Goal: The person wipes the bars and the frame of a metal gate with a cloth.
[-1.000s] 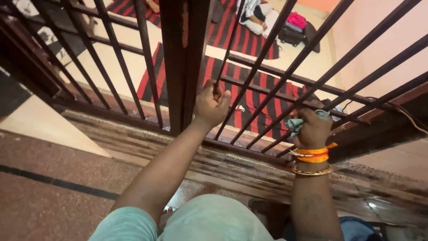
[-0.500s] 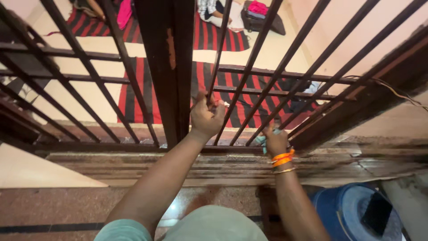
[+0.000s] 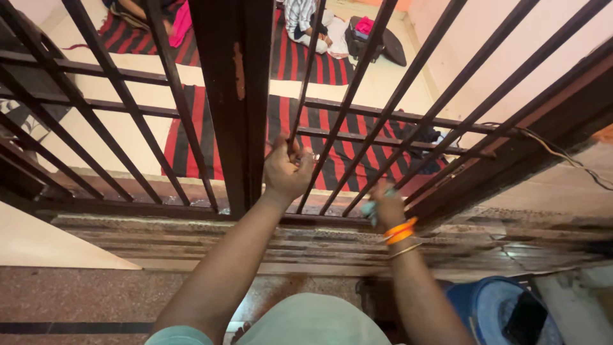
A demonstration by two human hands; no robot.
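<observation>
The small pale blue cloth [image 3: 372, 207] sat bunched in the right hand [image 3: 386, 206], fingers curled tight around it, low against the dark metal grille [image 3: 357, 83]. It looked soft, light and easily wadded, best gripped as a ball. The left hand [image 3: 287, 169] was fisted round one stiff bar. A blue drum [image 3: 491, 306], possibly lidded, stood below right

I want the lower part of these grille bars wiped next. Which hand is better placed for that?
Probably the right hand: it clutches the light blue cloth low against the bars. The left hand is cloth-free, gripping a dark bar higher up.
</observation>
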